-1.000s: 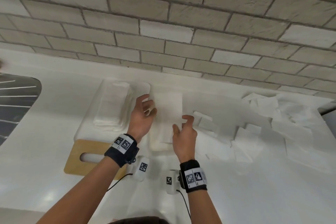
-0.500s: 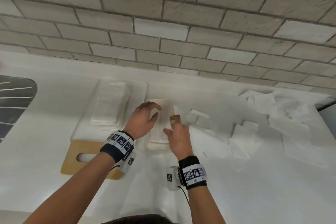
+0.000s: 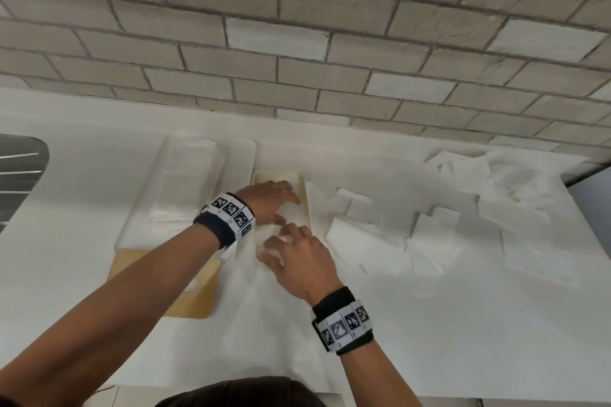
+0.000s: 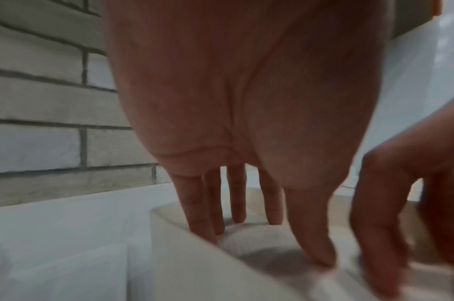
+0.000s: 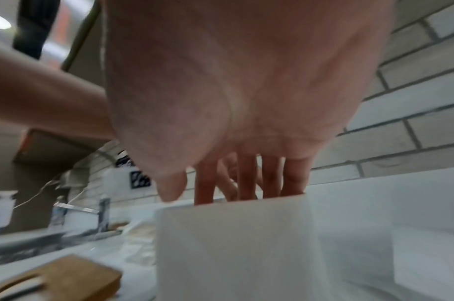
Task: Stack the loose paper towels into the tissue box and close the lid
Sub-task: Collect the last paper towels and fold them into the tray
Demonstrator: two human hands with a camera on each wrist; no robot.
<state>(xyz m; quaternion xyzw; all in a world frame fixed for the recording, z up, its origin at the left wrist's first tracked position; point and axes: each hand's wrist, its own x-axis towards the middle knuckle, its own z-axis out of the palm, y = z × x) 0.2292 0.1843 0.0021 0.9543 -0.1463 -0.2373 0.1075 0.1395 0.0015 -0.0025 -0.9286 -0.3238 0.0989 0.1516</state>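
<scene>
The cream tissue box (image 3: 277, 174) stands open at the counter's middle. My left hand (image 3: 284, 205) reaches down into it with straight fingers. In the left wrist view those fingers (image 4: 195, 213) press on the white paper towels (image 4: 257, 234) inside the box (image 4: 184, 256). My right hand (image 3: 284, 241) is at the box's near end, its straight fingers (image 5: 246, 179) dipping behind the near wall (image 5: 233, 244). Loose paper towels (image 3: 436, 218) lie scattered to the right. The wooden lid (image 3: 198, 294) lies flat at the front left, partly under my left forearm.
A clear plastic wrapper (image 3: 188, 182) holding more towels lies left of the box. A dark sink (image 3: 20, 168) is at the far left, with a faucet (image 5: 102, 213) near it. The brick wall (image 3: 297, 43) runs close behind the counter.
Both hands brought the towel stack down into the box and now press inside it. The left hand crossed over the box; the right hand moved to the near end.
</scene>
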